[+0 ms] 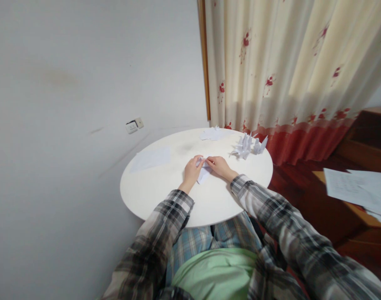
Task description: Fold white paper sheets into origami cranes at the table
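Both hands are on a small folded paper [203, 173] lying mid-way across the round white table [165, 196]. The left hand [192, 168] and right hand [220, 166] have their fingers curled down, pinching its top edge from either side. A flat sheet [151, 158] lies off to the left, and a pile of folded paper figures [248, 146] sits near the far right rim by the curtain [287, 71].

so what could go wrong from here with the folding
The left hand and right hand work the small paper at the fingertips, so a crease could go crooked. The folded pieces sit close to the table rim; the right sleeve could knock them off.
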### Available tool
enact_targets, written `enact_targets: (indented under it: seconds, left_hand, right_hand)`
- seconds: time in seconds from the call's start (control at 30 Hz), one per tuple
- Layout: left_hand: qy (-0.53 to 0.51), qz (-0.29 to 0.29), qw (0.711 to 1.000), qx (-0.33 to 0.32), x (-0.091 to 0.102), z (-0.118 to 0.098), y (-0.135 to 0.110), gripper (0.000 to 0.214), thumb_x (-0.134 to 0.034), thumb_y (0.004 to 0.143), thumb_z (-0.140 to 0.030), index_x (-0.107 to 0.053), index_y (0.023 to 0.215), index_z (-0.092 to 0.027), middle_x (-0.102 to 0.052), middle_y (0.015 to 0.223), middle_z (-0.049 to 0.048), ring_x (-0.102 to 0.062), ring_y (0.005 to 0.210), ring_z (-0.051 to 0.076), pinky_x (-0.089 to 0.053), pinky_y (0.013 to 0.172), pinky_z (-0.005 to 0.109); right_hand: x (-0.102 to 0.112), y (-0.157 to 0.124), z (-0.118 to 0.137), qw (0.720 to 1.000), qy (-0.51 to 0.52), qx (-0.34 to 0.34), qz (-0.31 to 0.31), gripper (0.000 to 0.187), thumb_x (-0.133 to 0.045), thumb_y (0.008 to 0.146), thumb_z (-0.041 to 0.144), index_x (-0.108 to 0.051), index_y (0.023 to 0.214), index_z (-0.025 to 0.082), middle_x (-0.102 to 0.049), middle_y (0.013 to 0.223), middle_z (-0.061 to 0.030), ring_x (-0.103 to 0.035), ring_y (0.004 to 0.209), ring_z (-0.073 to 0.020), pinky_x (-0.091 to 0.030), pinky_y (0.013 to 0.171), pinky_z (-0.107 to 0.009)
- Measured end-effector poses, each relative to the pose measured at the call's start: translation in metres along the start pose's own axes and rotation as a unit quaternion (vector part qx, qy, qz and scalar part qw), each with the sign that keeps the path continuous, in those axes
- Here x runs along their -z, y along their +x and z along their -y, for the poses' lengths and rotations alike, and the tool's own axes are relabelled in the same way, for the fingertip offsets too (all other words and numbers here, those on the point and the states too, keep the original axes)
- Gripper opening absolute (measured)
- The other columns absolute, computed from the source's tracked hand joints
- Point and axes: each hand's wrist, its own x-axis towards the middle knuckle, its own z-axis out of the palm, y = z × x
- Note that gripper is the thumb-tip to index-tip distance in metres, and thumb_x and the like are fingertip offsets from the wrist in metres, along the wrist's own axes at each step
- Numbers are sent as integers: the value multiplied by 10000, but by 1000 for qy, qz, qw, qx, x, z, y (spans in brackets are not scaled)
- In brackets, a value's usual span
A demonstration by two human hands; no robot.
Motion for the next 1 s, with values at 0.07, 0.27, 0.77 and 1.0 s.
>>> enact_targets:
  seconds: [0.07, 0.27, 0.77, 1.0]
  left_hand:
    - [11, 0, 1000, 4, -1, 2, 0, 248, -509, 803, -323, -560, 1009, -193, -633, 972, 59, -571, 915, 179, -433, 830, 307]
    - [38, 9, 999, 13, -3, 7, 0, 284, -559, 764, -259, -548, 1038, -185, -634, 977, 70, -579, 902, 191, -441, 805, 308]
    - [80, 30, 993, 79, -2, 16, -1, 335, -626, 705, -247, -555, 1031, -216, -667, 899, 58, -611, 808, 186, -449, 670, 267]
    - [116, 87, 985, 90, 0, 16, -1, 153, -560, 745, -274, -658, 839, -203, -686, 839, 74, -621, 780, 208, -443, 637, 275]
  right_hand:
    - [0, 0, 0, 1000, -1, -4, -8, 315, -355, 892, 307, -631, 830, 168, -655, 761, -46, -524, 651, -112, -288, 600, -201]
    - [-1, 0, -1, 1000, 6, 1, -25, 300, -363, 886, 297, -627, 819, 169, -655, 757, -42, -522, 646, -110, -291, 595, -201]
    - [-4, 1, -6, 998, -48, -45, 22, 195, -481, 819, 284, -628, 840, 160, -664, 806, -67, -559, 714, -141, -295, 588, -218]
    - [-5, 1, -6, 999, -22, -38, 18, 195, -486, 802, 290, -627, 813, 155, -655, 768, -55, -533, 667, -129, -283, 566, -215]
